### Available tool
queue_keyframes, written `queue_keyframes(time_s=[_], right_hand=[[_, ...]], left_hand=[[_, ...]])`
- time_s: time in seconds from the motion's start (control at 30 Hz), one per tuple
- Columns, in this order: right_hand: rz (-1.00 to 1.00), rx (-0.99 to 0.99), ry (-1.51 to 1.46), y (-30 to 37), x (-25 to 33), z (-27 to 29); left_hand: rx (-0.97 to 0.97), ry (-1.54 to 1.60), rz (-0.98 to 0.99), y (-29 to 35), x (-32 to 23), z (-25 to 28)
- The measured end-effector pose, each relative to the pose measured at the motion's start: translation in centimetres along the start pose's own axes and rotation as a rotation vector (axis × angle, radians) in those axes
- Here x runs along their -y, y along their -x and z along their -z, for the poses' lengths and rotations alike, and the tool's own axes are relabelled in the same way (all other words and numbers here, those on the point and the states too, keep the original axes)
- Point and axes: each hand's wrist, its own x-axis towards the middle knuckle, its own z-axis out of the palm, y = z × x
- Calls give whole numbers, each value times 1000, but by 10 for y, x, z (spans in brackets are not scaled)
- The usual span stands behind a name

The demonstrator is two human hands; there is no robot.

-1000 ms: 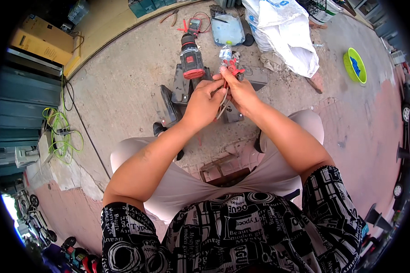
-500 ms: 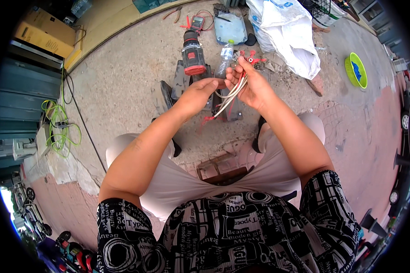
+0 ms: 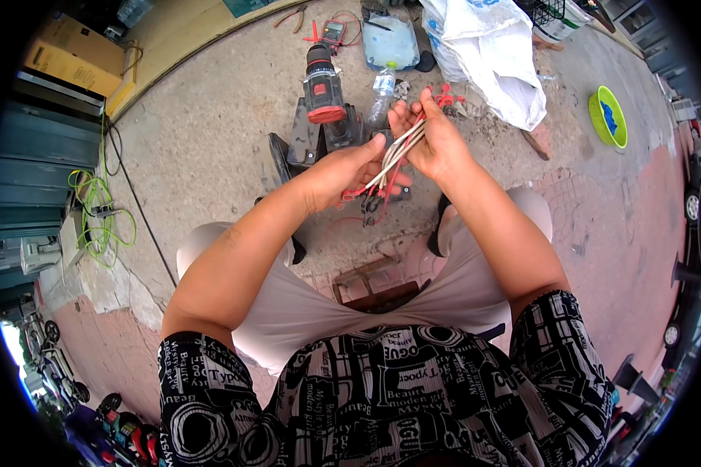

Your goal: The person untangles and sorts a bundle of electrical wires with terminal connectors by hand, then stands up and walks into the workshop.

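Note:
A bundle of white and red wires point(image 3: 397, 156) hangs slantwise between my hands, with red connectors at its upper end and red and black ends below. My right hand point(image 3: 431, 140) is closed round the bundle's upper part, thumb against fingers. Beneath the lower part, my left hand point(image 3: 350, 167) has its fingers stretched out behind the wires and its thumb raised apart. Just beyond the left hand, a black and red cordless drill point(image 3: 323, 89) stands by black battery-like boxes point(image 3: 307, 140), partly hidden by my hands. A clear plastic bottle point(image 3: 382, 92) is beside the drill.
Farther off are a red and grey multimeter point(image 3: 333, 33), pliers point(image 3: 294, 17), a translucent bluish container point(image 3: 390, 43) and a white sack point(image 3: 487, 62). A lime-green basin point(image 3: 607, 117) stands right. Green cable point(image 3: 97, 218) lies coiled left. A wooden frame point(image 3: 378, 288) is between my legs.
My left hand has come away from the right hand's fingertips and opened beneath the wires. The right hand keeps the bundle, whose lower ends now fan out. The view has shifted slightly.

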Motion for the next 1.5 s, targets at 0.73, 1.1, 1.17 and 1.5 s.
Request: queue_keyframes(time_s=[0.73, 1.1, 1.17, 1.5], right_hand=[[2, 150, 392, -3, -5, -3], [-149, 513, 550, 25, -22, -9], [-176, 543, 600, 29, -19, -12], [-142, 566, 751, 34, -20, -8]], left_hand=[[-52, -39, -128, 6, -6, -4], [-199, 285, -441, 35, -44, 9], [-252, 317, -454, 38, -48, 10], [-264, 373, -501, 38, -50, 17]])
